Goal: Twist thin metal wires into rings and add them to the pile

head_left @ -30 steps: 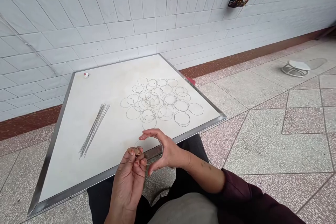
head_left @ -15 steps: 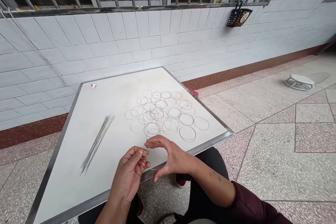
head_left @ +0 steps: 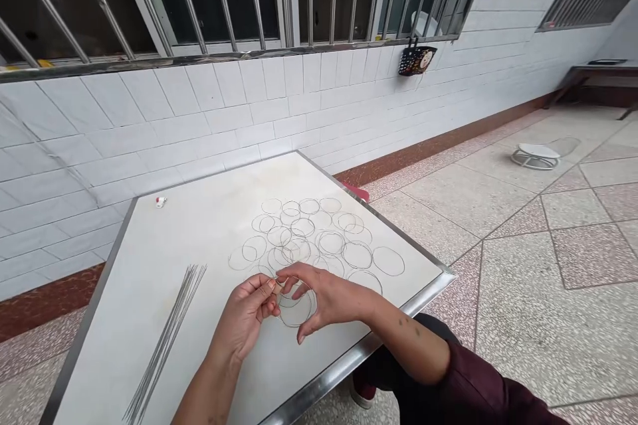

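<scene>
My left hand (head_left: 243, 316) pinches a small tan piece (head_left: 278, 288) between thumb and fingers, where a thin wire ring (head_left: 295, 326) begins. Curved into a wide C, my right hand (head_left: 335, 295) is around the ring's right side, thumb and fingers apart. Its index fingertip comes close to the pinched spot; whether it touches the wire I cannot tell. Behind both hands, several finished-looking wire rings (head_left: 357, 255) overlap on the white table (head_left: 209, 212). To the left lies a bundle of straight wires (head_left: 167, 339).
A small white and red item (head_left: 160, 202) sits at the table's far left corner. Metal edging (head_left: 343, 372) borders the tabletop. Beyond are a tiled wall (head_left: 224, 113), barred windows and a hanging dark bag (head_left: 417, 61). A low round stool (head_left: 535, 156) stands on the floor.
The view has tilted up and turned slightly right. Both hands are now farther over the tabletop, and the wire ring shows more clearly between them. The left hand keeps its pinch.
</scene>
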The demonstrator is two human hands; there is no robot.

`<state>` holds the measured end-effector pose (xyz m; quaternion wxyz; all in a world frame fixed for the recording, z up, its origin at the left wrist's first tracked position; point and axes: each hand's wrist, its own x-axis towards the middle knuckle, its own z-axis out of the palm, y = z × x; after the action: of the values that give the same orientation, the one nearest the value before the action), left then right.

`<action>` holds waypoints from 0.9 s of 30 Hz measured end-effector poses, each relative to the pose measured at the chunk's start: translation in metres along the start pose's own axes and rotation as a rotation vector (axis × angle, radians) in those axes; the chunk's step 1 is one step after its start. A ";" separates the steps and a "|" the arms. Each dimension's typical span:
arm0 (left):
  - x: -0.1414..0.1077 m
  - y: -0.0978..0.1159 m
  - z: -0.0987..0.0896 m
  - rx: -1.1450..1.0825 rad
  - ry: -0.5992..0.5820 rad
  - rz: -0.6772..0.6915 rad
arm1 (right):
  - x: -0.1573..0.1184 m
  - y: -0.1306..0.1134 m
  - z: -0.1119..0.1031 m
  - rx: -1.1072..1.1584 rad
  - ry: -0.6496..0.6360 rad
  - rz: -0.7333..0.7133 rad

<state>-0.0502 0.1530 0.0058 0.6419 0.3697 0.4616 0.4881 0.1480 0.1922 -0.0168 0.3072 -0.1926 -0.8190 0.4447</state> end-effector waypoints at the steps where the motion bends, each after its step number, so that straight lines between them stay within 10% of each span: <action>1: 0.007 0.000 -0.002 0.004 -0.010 0.000 | 0.002 0.004 -0.002 -0.020 0.003 0.005; 11: 0.038 -0.016 -0.014 -0.009 -0.028 -0.029 | 0.011 0.048 0.009 -0.007 0.101 -0.041; 27: 0.036 -0.034 -0.023 0.089 -0.065 -0.042 | 0.007 0.050 -0.005 0.071 0.072 -0.035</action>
<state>-0.0587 0.1803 -0.0409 0.6496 0.4039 0.4692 0.4413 0.1484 0.2255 -0.0545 0.3507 -0.1831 -0.7943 0.4610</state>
